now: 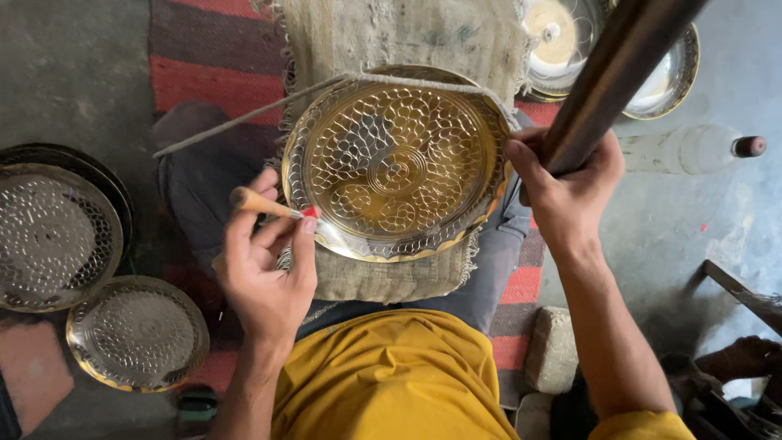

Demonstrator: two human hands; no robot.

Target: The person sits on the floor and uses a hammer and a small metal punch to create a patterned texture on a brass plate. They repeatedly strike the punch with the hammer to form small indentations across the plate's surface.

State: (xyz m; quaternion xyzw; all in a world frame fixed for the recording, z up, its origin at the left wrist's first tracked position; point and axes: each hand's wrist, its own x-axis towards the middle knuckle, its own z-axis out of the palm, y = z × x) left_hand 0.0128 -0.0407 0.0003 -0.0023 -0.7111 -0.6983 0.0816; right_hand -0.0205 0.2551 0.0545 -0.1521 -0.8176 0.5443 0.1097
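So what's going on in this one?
A person in a yellow shirt sits with a patterned brass plate resting on burlap cloth over their lap. The left hand holds a small wooden-handled tool with its tip at the plate's rim. The right hand grips a dark rod beside the plate. Similar patterned plates lie on the floor to the left.

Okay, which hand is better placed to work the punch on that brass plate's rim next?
Probably the left hand: it pinches the small tool with its tip at the brass plate rim. The right hand grips the dark rod.
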